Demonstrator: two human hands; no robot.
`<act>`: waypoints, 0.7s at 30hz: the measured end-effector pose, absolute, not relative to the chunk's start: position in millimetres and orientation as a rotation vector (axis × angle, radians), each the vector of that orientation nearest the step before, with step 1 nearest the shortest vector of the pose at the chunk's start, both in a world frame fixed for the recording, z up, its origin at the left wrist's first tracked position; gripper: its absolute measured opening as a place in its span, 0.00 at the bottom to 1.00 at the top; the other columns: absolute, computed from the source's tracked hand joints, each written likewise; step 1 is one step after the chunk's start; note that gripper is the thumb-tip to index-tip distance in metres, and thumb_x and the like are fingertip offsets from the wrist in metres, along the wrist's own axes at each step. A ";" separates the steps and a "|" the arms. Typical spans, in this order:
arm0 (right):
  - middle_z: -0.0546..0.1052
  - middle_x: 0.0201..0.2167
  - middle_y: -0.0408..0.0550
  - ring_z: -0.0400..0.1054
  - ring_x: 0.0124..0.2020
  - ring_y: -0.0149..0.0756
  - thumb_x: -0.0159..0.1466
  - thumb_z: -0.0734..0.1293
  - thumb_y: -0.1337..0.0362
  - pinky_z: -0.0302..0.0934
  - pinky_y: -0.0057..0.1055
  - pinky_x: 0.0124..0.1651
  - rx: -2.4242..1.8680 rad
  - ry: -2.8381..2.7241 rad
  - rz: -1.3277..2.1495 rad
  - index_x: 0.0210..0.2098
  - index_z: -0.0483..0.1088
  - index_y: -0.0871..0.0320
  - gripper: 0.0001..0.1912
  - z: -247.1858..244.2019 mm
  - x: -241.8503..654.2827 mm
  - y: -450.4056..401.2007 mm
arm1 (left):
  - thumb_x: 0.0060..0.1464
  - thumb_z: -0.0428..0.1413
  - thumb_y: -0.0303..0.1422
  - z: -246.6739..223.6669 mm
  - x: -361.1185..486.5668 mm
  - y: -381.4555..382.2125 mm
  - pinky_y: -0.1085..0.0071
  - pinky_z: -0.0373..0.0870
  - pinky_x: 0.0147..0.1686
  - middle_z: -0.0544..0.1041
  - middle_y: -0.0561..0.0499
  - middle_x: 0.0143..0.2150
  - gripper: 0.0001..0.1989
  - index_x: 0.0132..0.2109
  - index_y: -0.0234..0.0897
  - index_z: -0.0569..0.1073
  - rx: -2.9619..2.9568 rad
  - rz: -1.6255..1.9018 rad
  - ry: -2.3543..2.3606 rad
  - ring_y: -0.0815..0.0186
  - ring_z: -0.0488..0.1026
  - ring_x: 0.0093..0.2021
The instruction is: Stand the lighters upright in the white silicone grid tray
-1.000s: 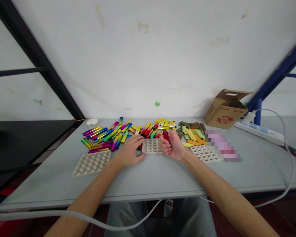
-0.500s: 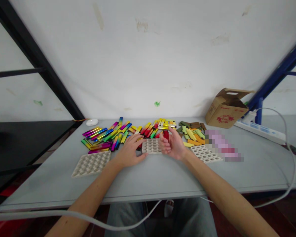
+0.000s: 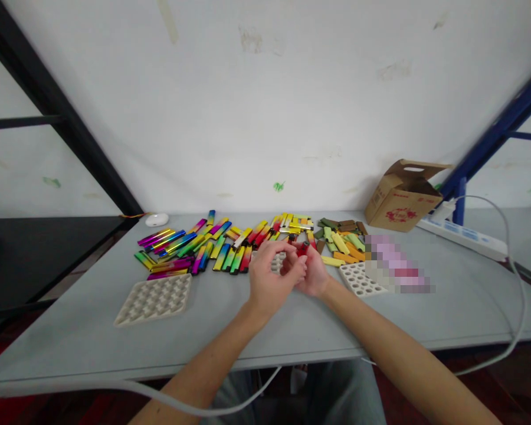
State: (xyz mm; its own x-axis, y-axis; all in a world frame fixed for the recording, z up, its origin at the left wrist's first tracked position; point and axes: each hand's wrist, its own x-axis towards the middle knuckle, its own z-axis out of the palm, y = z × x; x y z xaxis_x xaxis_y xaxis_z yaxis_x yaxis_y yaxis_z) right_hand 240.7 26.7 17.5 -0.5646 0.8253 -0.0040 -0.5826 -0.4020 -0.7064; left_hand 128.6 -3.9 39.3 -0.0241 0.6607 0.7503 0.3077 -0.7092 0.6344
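**Right hand's got the red bar, left hand's right up against it**

From my feed, my right hand (image 3: 313,276) is curled nearly shut, pinching the small red bar (image 3: 301,250) at its top edge. The fingers hide most of the bar, so I can't call its long axis. My left hand (image 3: 274,277) is half curled just beside it, fingertips at the bar, but I can't tell if it has hold. Behind them sits a pale molded cell tray (image 3: 278,262), with rainbow metallic sticks (image 3: 194,251) off left and matte orange and olive bars (image 3: 341,245) off right.
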 end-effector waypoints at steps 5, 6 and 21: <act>0.47 0.07 0.35 0.39 0.11 0.23 0.60 0.61 0.48 0.39 0.21 0.13 -0.542 -0.770 1.924 0.12 0.46 0.56 0.30 22.5 231.5 22.6 | 0.51 0.60 0.27 36.8 129.2 -1.3 0.70 0.70 0.40 0.77 0.51 0.34 0.03 0.35 0.37 0.74 1.968 1.828 1.079 0.66 0.74 0.37; 0.48 0.07 0.35 0.39 0.11 0.23 0.61 0.61 0.47 0.39 0.21 0.13 -0.566 -0.737 1.913 0.12 0.46 0.56 0.30 24.6 230.0 21.3 | 0.52 0.59 0.27 36.5 128.8 -0.3 0.70 0.70 0.41 0.77 0.51 0.34 0.02 0.35 0.37 0.74 1.965 1.819 1.079 0.66 0.74 0.37; 0.49 0.09 0.36 0.39 0.12 0.24 0.65 0.55 0.50 0.38 0.21 0.14 -0.836 -0.731 1.705 0.14 0.49 0.56 0.27 27.4 222.7 21.1 | 0.54 0.57 0.31 26.6 126.9 13.2 0.69 0.73 0.38 0.78 0.48 0.36 0.05 0.38 0.36 0.75 1.655 1.563 1.108 0.65 0.76 0.34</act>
